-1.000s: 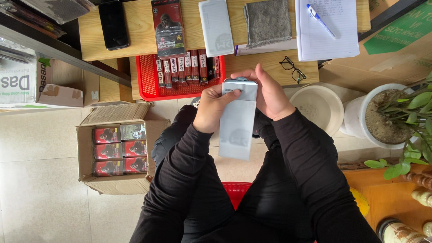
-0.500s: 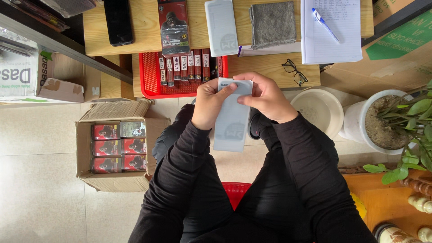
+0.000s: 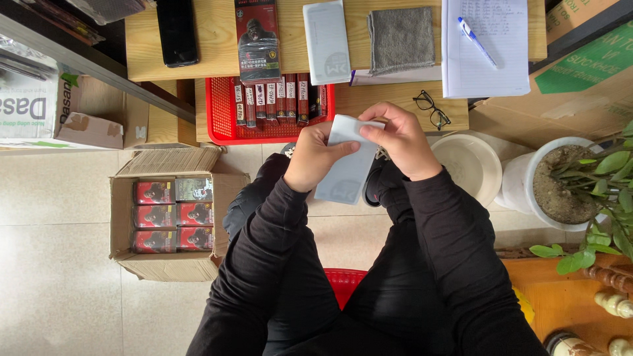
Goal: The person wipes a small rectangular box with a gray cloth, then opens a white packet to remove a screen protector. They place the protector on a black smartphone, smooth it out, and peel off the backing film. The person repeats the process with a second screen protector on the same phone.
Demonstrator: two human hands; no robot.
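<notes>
Pale blue flat sleeve [image 3: 343,173] pinched at its top edge by left hand [image 3: 316,158] and right hand [image 3: 399,140], fingers closed on it, above red basket [image 3: 221,112].

Beyond the hands a red basket [image 3: 221,118] of slim boxes sat under the wooden desk [image 3: 217,39], which carried a black phone [image 3: 177,31], a grey cloth [image 3: 400,39] and a notebook [image 3: 491,46] with a blue pen [image 3: 476,41]. Left of the hands stood a cardboard box [image 3: 173,217] of red packs; right, a potted plant [image 3: 567,184].

View: single head camera, no second view
Facing: straight down past lap to pale tiled floor [image 3: 59,296]
Far edge: light wooden surface [image 3: 211,39]
Nearness: close
</notes>
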